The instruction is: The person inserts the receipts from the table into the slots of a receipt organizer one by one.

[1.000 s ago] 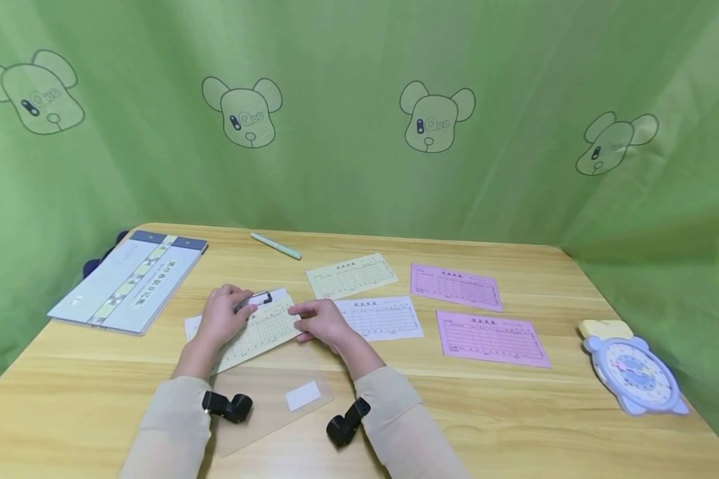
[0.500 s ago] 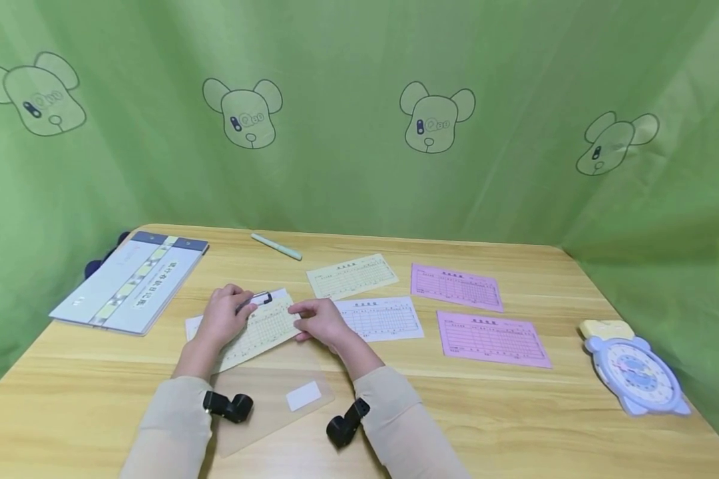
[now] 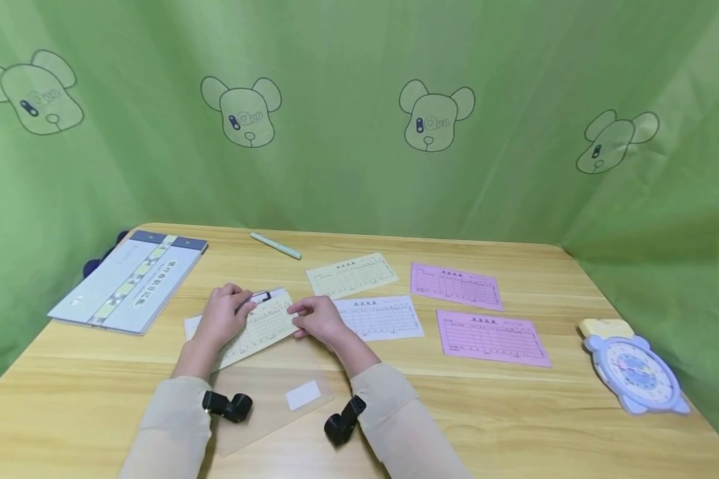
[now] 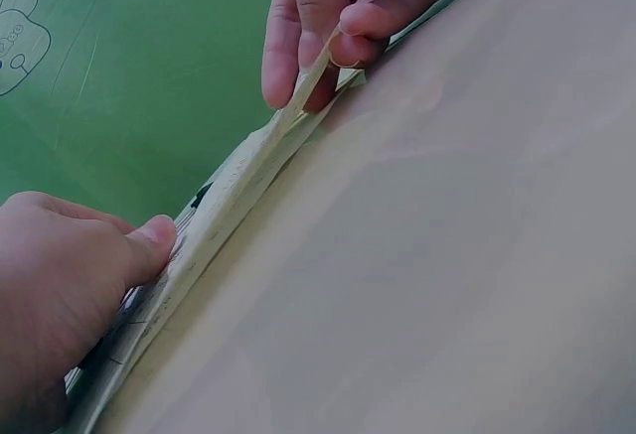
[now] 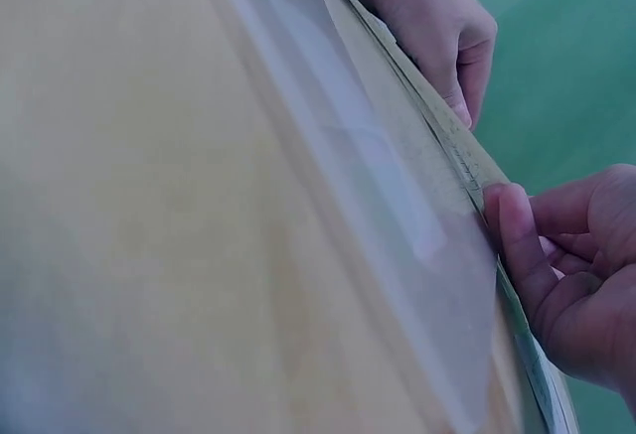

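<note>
In the head view my left hand (image 3: pixel 222 319) grips a metal clip (image 3: pixel 263 297) at the far edge of a translucent clip folder (image 3: pixel 263 406); its thumb lies by a pale yellow printed slip (image 3: pixel 263 329). My right hand (image 3: pixel 320 319) pinches the slip's right end between thumb and fingers. Seen by the left wrist camera, the slip (image 4: pixel 238 186) is edge-on and its right end is raised in the right hand (image 4: pixel 338 27). White paper (image 3: pixel 192 326) shows under the left hand. The left fingertips behind the clip are hidden.
Another yellow slip (image 3: pixel 352 275), a white slip (image 3: pixel 380 318) and two pink slips (image 3: pixel 455 286) lie to the right. A blue-and-white account book (image 3: pixel 134 283) is at the left, a pen (image 3: pixel 275 245) at the back. A toy clock (image 3: pixel 635 372) and a yellow block (image 3: pixel 605 328) stand far right.
My right hand has shifted very slightly left and up while holding the slip's end. The left hand stays in place.
</note>
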### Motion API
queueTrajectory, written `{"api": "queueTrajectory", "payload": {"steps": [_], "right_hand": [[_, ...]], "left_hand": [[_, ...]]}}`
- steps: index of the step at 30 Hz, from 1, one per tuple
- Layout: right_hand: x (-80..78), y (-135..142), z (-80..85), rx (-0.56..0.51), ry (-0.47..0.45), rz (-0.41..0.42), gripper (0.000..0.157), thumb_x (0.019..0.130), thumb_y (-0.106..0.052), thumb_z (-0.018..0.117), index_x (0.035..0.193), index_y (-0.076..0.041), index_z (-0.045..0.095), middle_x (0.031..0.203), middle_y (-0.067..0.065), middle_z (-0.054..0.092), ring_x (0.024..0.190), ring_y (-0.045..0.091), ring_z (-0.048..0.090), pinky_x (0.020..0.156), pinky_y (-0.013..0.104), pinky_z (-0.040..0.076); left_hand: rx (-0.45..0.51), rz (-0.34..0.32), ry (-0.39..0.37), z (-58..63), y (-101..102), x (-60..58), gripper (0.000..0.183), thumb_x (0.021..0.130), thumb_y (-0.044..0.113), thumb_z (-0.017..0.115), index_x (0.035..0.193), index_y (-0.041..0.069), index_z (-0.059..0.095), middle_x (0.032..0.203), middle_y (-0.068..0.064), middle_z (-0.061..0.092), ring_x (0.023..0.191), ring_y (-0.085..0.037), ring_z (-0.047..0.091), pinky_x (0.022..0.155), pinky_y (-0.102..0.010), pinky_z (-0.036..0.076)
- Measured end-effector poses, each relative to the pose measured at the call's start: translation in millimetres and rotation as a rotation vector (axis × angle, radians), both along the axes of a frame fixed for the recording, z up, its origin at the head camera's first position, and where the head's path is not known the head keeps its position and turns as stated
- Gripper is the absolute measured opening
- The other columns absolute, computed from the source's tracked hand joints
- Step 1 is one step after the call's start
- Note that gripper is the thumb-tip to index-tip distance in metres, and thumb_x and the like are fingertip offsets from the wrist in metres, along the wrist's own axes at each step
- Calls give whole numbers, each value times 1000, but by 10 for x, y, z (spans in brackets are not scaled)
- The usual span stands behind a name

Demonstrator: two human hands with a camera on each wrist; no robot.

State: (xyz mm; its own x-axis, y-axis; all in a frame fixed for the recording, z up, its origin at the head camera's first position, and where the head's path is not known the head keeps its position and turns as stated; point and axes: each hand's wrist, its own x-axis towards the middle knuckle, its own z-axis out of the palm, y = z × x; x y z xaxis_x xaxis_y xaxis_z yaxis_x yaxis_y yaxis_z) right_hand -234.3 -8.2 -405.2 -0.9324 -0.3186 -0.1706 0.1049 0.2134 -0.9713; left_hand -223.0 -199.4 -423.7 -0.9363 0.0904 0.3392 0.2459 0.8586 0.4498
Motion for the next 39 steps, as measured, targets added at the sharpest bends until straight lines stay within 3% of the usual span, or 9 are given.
{"api": "queueTrajectory", "payload": {"steps": [11, 39], "right_hand": [[-34, -24, 29, 49, -15, -4, 20, 72, 16, 54, 89, 8, 62, 73, 8, 43, 48, 14, 52, 52, 26, 50], [-61, -120, 45, 66, -16, -48, 24, 73, 14, 54, 93, 5, 62, 76, 9, 47, 48, 12, 54, 51, 24, 49]], "left_hand": [[-1, 2, -1, 16, 4, 14, 28, 85, 14, 54, 104, -6, 58, 97, -18, 51, 88, -32, 43, 76, -43, 36], [10, 0, 16, -9, 1, -6, 28, 84, 14, 56, 104, -5, 59, 96, -18, 52, 88, -32, 44, 77, -43, 36]]}}
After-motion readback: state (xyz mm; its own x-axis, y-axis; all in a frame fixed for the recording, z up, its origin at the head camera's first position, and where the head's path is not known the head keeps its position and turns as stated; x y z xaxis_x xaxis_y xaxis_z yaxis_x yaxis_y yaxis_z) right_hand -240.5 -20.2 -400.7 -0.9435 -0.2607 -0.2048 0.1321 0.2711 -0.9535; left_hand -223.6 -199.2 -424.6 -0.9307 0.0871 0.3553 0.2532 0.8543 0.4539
